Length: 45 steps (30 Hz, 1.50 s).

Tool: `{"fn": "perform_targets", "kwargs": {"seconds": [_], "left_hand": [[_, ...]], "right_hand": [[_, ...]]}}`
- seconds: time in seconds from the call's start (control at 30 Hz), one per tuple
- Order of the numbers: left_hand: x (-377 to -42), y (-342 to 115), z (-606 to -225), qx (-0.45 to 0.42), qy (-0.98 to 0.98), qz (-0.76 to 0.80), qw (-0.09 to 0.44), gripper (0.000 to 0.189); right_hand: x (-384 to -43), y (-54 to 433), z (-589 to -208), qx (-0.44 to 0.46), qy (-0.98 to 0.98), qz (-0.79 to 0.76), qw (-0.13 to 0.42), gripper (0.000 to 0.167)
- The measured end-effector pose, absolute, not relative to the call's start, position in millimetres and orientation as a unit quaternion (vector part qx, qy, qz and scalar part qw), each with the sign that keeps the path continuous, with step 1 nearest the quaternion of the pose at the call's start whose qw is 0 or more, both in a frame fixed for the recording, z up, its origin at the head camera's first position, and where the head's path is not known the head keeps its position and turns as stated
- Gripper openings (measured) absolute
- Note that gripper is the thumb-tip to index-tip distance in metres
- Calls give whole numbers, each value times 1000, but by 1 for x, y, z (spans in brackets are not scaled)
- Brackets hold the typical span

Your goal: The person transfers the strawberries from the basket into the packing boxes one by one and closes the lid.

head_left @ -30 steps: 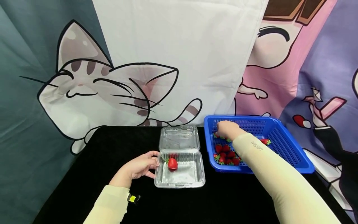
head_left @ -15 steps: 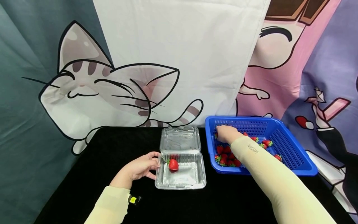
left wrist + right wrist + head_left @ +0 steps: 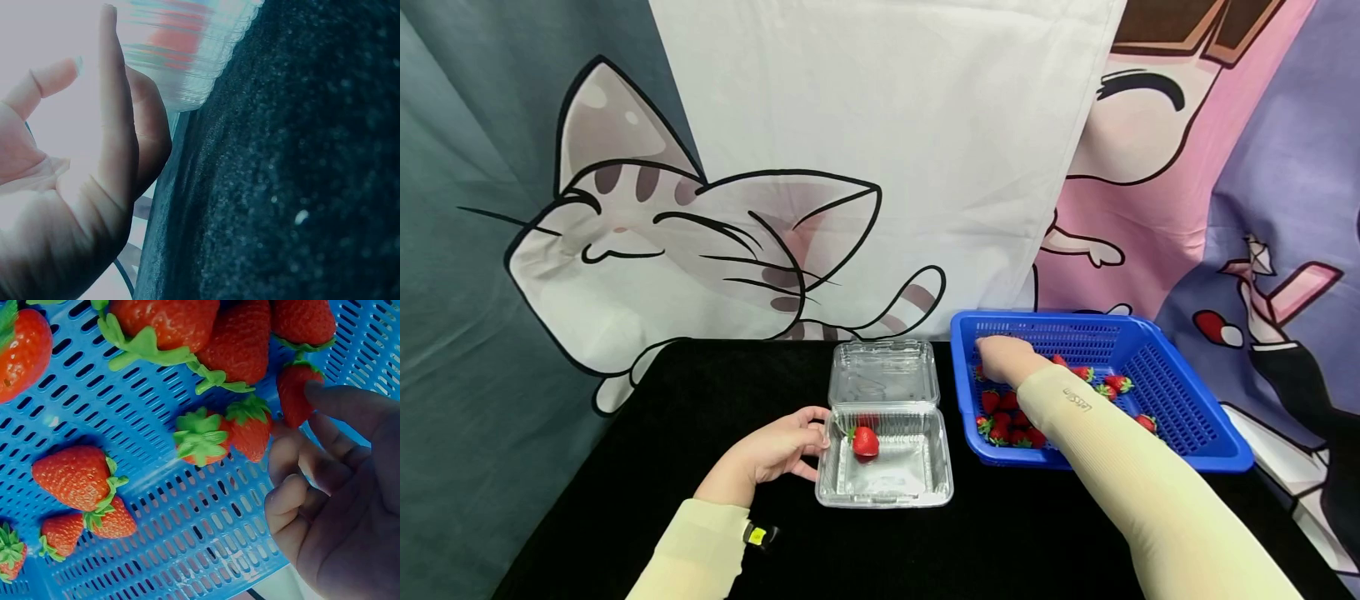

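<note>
My left hand [image 3: 778, 446] rests its fingers against the left side of a clear plastic clamshell box [image 3: 906, 473], whose lid [image 3: 883, 371] lies back. One strawberry [image 3: 865, 442] with a green cap sits in the box's upper left. In the left wrist view the fingers [image 3: 115, 125] are mostly extended beside the box's ribbed wall. My right hand [image 3: 1006, 358] reaches into the far left corner of a blue basket [image 3: 1213, 450]. The right wrist view shows its thumb and fingers pinching a strawberry [image 3: 295, 394] there.
Several strawberries [image 3: 1006, 421] cluster at the basket's near left, partly hidden by the forearm. More strawberries [image 3: 1117, 383] lie loose towards its right. A black cloth [image 3: 880, 554] covers the table, and a cartoon-printed curtain [image 3: 865, 233] hangs close behind.
My right hand has lowered slightly within the basket's far left corner, and the arm has shifted, uncovering strawberries at the right. The left hand, box and strawberry in it stay in place.
</note>
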<state>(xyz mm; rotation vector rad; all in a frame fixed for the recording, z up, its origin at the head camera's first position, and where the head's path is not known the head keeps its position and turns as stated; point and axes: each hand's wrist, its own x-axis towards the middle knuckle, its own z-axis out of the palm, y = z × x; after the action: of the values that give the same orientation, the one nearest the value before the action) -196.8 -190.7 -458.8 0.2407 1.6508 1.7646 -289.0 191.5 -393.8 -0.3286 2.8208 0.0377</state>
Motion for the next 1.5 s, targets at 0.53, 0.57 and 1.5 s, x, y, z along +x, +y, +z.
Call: {"fn": "perform_targets", "kwargs": {"seconds": [0.53, 0.57, 1.5], "left_hand": [[-194, -187, -456, 101, 636, 681, 349, 57], [-194, -187, -456, 101, 636, 681, 349, 57], [-196, -190, -461, 87, 656, 671, 336, 55]], "right_hand": [[-281, 193, -389, -156, 970, 29, 182, 31], [-281, 193, -387, -158, 971, 25, 177, 26], [-220, 158, -298, -138, 970, -188, 73, 31]]}}
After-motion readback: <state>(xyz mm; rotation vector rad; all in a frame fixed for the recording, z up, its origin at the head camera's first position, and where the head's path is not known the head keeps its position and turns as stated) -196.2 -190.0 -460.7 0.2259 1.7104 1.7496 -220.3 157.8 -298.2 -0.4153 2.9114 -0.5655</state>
